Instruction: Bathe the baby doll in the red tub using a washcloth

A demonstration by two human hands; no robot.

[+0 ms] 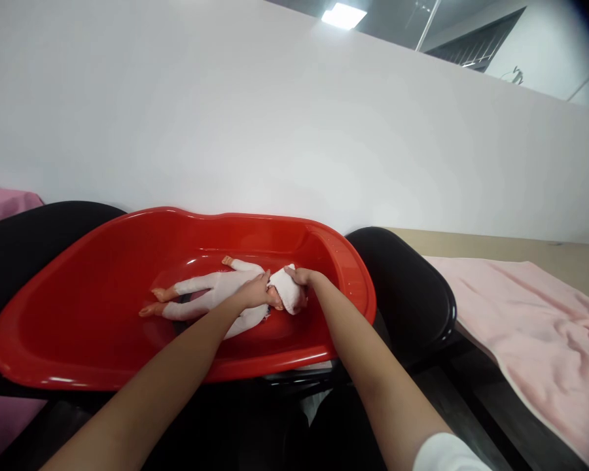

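Observation:
A baby doll (226,286) in white clothing lies on its back in a red baby bathtub (78,314), its bare feet toward the left and its head toward the right. A white cloth (285,291) covers the top of the doll's head; whether it is a cap or a loose washcloth I cannot tell. My left hand (256,291) is closed at the doll's neck and upper chest, its fingertips partly hidden. At the far side of the head, my right hand (300,277) grips the white cloth's upper edge.
Black chairs (407,288) support the tub on both sides. A pale pink cloth (535,314) is spread at the right, and another pink cloth (10,204) shows at the left edge. Behind the tub stands a white wall (226,111).

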